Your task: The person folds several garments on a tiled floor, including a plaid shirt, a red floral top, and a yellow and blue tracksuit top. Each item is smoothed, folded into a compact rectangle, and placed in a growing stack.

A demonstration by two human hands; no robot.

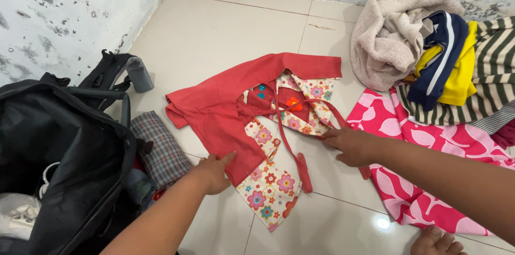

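A small red garment with floral-print panels (252,107) lies spread on the tiled floor (214,30), a red tie strap running down its middle. My left hand (214,172) rests flat on the garment's lower left red edge, fingers apart. My right hand (348,145) presses on the right side of the garment, fingertips at the floral panel and strap. Neither hand is closed around the cloth.
An open black bag (64,164) stands at left, a folded plaid cloth (161,150) beside it. A pink leaf-print cloth (424,180) lies under my right arm. A pile with a beige towel (391,35), navy-yellow and striped clothes sits at back right. My toes (437,241) show below.
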